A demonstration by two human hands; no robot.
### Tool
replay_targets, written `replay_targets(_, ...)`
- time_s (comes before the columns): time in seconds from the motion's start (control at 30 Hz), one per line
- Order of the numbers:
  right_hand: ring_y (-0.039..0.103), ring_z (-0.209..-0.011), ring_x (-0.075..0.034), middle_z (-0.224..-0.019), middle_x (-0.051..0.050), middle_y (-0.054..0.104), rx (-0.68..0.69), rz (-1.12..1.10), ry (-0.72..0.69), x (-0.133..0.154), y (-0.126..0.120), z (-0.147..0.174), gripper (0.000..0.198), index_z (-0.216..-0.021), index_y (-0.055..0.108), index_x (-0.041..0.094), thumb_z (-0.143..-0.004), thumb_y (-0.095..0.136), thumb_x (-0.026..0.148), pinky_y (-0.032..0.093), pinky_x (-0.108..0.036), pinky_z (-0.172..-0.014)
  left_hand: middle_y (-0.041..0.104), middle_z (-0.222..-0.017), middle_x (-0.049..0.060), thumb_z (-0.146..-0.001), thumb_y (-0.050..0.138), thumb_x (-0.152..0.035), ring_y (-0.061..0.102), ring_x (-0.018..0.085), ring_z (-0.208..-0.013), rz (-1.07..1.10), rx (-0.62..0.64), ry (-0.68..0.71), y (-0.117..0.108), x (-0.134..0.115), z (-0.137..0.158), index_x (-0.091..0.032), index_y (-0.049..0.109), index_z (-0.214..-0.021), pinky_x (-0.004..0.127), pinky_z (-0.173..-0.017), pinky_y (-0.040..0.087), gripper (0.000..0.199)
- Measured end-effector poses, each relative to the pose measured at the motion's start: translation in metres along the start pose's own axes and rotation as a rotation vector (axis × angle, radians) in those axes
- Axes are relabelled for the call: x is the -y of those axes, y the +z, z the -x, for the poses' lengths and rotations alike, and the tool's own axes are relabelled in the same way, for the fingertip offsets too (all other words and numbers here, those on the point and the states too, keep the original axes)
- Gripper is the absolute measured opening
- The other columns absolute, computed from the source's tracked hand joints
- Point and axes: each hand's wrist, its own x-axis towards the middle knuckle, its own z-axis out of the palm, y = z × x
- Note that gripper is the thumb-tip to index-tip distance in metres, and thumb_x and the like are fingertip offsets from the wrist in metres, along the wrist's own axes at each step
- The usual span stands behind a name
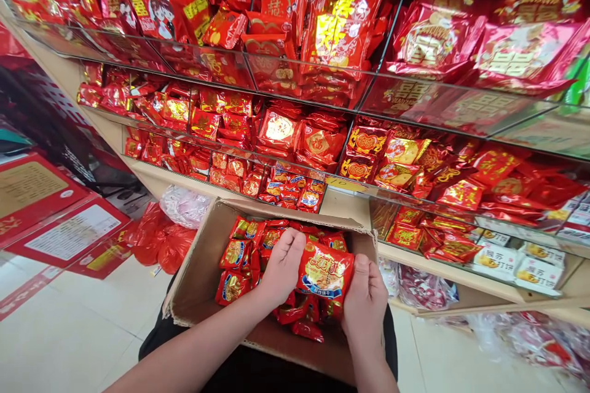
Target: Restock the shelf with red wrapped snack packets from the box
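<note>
Both my hands grip a red biscuit packet [325, 270] with yellow lettering and a blue band, held up over an open cardboard box [203, 285]. My left hand [282, 267] pinches its left end, fingers closed. On its right end, my right hand [366, 295] is closed with the thumb on the front. Beneath, the box holds many similar red packets [233, 285], partly hidden by my hands and the raised packet. The box rests on my dark-clothed lap [154, 338].
Ahead rise tiered shelves [318, 187] with clear dividers, filled with red and gold packets. White packets [495, 267] sit at the lower right. Red plastic bags [161, 242] and red cartons [59, 230] lie on the floor at left. Plastic-wrapped goods [426, 287] lie under the shelf.
</note>
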Motion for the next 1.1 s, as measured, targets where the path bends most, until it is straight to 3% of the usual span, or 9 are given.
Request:
replay_targets(0.1,0.053,-0.051,-0.012,-0.060,0.001,0.059,0.034,-0.343,0.212,0.006,0.006,0.005,0.037,-0.071,0.048,0.017,-0.070,0.052,0.054,0.039,-0.022,-0.046,0.047,-0.061,-0.007,-0.069,0.059,-0.044,0.046,0.006,-0.053,0.241,-0.031,-0.144,0.005,0.000,0.002,-0.019,0.043,-0.071,0.017,-0.052,0.040,0.030)
replay_targets(0.27,0.058,-0.054,-0.014,-0.070,-0.002,0.064,0.075,-0.507,0.418,0.008,0.011,0.007,0.035,-0.081,0.050,0.016,-0.067,0.058,0.047,0.043,-0.023,-0.047,0.054,-0.062,-0.006,-0.064,0.067,-0.038,0.050,0.005,-0.047,0.453,-0.069,-0.364,0.009,-0.002,0.008,-0.020,0.045,-0.077,0.016,-0.045,0.039,0.032)
replay_targets(0.43,0.059,-0.060,-0.015,-0.074,-0.002,0.062,0.125,-0.342,0.284,-0.011,0.001,0.004,0.038,-0.088,0.050,0.018,-0.072,0.052,0.052,0.045,-0.023,-0.049,0.061,-0.078,-0.001,-0.064,0.067,-0.037,0.059,0.011,-0.065,0.393,-0.141,-0.358,0.002,0.007,0.006,-0.020,0.049,-0.085,0.021,-0.058,0.046,0.033)
replay_targets(0.53,0.059,-0.069,-0.016,-0.087,-0.004,0.062,0.327,-0.218,0.226,-0.016,-0.012,0.004,0.042,-0.101,0.048,0.020,-0.069,0.059,0.046,0.047,-0.025,-0.055,0.060,-0.088,0.001,-0.065,0.065,-0.041,0.058,0.012,-0.076,0.269,-0.144,-0.326,0.002,0.015,0.006,-0.021,0.050,-0.092,0.023,-0.068,0.046,0.037)
replay_targets(0.67,0.060,-0.070,-0.018,-0.084,-0.004,0.064,0.455,-0.214,0.279,-0.003,-0.038,-0.007,0.041,-0.094,0.052,0.019,-0.061,0.069,0.037,0.048,-0.028,-0.059,0.058,-0.078,0.002,-0.076,0.047,-0.049,0.054,0.014,-0.073,-0.180,0.051,-0.117,0.000,0.008,0.000,-0.019,0.052,-0.080,0.029,-0.069,0.044,0.031)
replay_targets(0.77,0.059,-0.062,-0.015,-0.077,-0.002,0.063,0.149,-0.249,0.271,0.009,-0.067,-0.041,0.044,-0.089,0.055,0.019,-0.054,0.072,0.040,0.046,-0.025,-0.052,0.056,-0.074,0.003,-0.083,0.036,-0.041,0.050,0.016,-0.074,-0.800,0.187,0.326,-0.016,-0.011,-0.026,-0.019,0.054,-0.078,0.032,-0.073,0.040,0.029)
replay_targets(0.87,0.055,-0.058,-0.011,-0.076,0.000,0.061,-0.153,-0.225,0.219,0.005,-0.091,-0.092,0.042,-0.081,0.055,0.019,-0.050,0.073,0.040,0.042,-0.019,-0.045,0.057,-0.096,0.007,-0.083,0.039,-0.035,0.046,0.022,-0.094,-1.270,0.121,0.664,-0.039,-0.025,-0.061,-0.019,0.055,-0.095,0.039,-0.085,0.031,0.026)
replay_targets(0.97,0.048,-0.050,-0.009,-0.067,0.000,0.057,-0.083,-0.005,0.138,-0.018,-0.089,-0.143,0.042,-0.075,0.053,0.016,-0.049,0.071,0.045,0.035,-0.018,-0.038,0.058,-0.096,0.009,-0.084,0.035,-0.037,0.047,0.024,-0.093,-1.559,0.034,0.669,-0.055,-0.025,-0.085,-0.019,0.057,-0.092,0.041,-0.085,0.028,0.030)
replay_targets(1.1,0.053,-0.053,-0.013,-0.066,-0.002,0.059,0.061,0.245,0.031,-0.052,-0.042,-0.201,0.044,-0.085,0.055,0.013,-0.057,0.064,0.046,0.042,-0.025,-0.046,0.060,-0.078,0.006,-0.086,0.028,-0.039,0.050,0.020,-0.078,-1.709,0.091,0.571,-0.059,-0.015,-0.086,-0.018,0.058,-0.078,0.037,-0.072,0.029,0.038)
